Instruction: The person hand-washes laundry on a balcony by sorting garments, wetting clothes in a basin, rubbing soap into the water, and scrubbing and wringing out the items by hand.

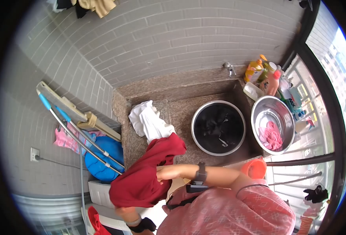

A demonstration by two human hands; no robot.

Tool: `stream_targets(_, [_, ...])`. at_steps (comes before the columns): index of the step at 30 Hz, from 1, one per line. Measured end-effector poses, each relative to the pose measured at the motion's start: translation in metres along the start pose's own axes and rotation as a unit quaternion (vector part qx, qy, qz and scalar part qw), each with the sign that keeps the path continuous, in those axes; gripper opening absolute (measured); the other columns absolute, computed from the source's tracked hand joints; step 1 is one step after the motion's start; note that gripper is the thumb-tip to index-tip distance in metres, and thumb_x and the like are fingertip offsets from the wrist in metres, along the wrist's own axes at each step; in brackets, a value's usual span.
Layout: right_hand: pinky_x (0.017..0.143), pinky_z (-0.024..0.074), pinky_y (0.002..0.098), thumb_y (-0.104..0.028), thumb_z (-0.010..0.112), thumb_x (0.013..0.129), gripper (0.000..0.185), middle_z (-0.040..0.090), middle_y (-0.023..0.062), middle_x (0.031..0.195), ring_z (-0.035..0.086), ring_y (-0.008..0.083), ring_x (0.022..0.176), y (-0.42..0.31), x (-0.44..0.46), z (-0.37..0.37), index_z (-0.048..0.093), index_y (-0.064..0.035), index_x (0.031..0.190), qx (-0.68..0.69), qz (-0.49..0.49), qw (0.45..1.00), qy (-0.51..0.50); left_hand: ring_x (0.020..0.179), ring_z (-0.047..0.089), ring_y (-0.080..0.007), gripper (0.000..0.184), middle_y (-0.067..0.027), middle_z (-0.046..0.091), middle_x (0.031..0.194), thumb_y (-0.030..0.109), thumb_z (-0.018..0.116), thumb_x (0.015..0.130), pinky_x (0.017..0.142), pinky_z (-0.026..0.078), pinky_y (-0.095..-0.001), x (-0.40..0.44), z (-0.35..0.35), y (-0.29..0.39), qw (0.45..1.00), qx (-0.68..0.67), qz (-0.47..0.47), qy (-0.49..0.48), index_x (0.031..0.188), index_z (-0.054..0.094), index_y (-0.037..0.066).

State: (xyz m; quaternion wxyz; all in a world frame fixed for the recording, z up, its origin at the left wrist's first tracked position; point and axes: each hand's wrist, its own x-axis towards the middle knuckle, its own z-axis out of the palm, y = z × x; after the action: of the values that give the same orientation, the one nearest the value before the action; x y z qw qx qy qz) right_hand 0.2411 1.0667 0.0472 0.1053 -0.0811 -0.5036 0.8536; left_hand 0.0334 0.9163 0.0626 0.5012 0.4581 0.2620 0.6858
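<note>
A dark red garment [141, 180] hangs bunched between my hands, its upper end lying against a white cloth [147, 121] on the ribbed left part of the stone sink [177, 111]. Reaching in from the right, my right hand [165, 173] has its fingers closed on the red fabric. Only the wrist and heel of my left hand [128, 214] show below the garment; its fingers are covered by the cloth. A round basin [195, 145] of dark liquid with black cloth in it sits in the sink.
Right of the sink, a steel bowl [290, 117] holds pink cloth, near bottles [253, 71] and a soap dish [253, 91]. A faucet [229, 69] is on the back wall. An orange bucket [255, 168] stands at front right. Mop handles [84, 145] and a blue basin [104, 160] are at left.
</note>
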Motion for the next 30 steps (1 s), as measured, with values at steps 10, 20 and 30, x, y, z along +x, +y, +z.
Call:
stream_targets(10, [0.047,0.0379,0.0206,-0.019,0.048,0.09,0.021,0.053,-0.0033,0.063,0.047,0.005,0.052,-0.197,-0.105,0.011,0.056,-0.0042,0.078,-0.065,-0.219,0.949,0.218,0.12,0.045,-0.0291,0.05,-0.0134,0.05,0.126,0.016,0.059,0.08,0.102,0.033,-0.0468,0.02,-0.06,0.01,0.972,-0.064,-0.116,0.194,0.126,0.045,0.005])
stream_targets(20, [0.058,0.0536,0.027,-0.013,0.049,0.089,0.021,0.06,0.0122,0.081,0.066,0.0226,0.068,-0.277,-0.1,0.052,0.054,0.0066,0.09,-0.09,-0.374,0.903,0.189,0.076,0.054,-0.0141,0.034,-0.008,0.05,0.084,-0.009,0.052,0.068,0.063,0.045,-0.0263,0.021,-0.078,-0.07,0.866,0.348,-0.211,0.29,0.099,0.043,0.003])
stream_targets(30, [0.061,0.0544,0.0333,-0.018,0.039,0.094,0.027,0.062,0.0214,0.082,0.065,0.0295,0.068,-0.33,-0.106,0.048,0.051,0.0064,0.098,-0.122,-0.508,0.833,0.182,0.105,0.054,-0.0289,0.037,-0.0143,0.056,0.113,0.019,0.054,0.082,0.086,0.045,-0.0468,0.025,-0.07,-0.097,0.895,-0.21,-0.277,0.28,0.116,0.049,0.004])
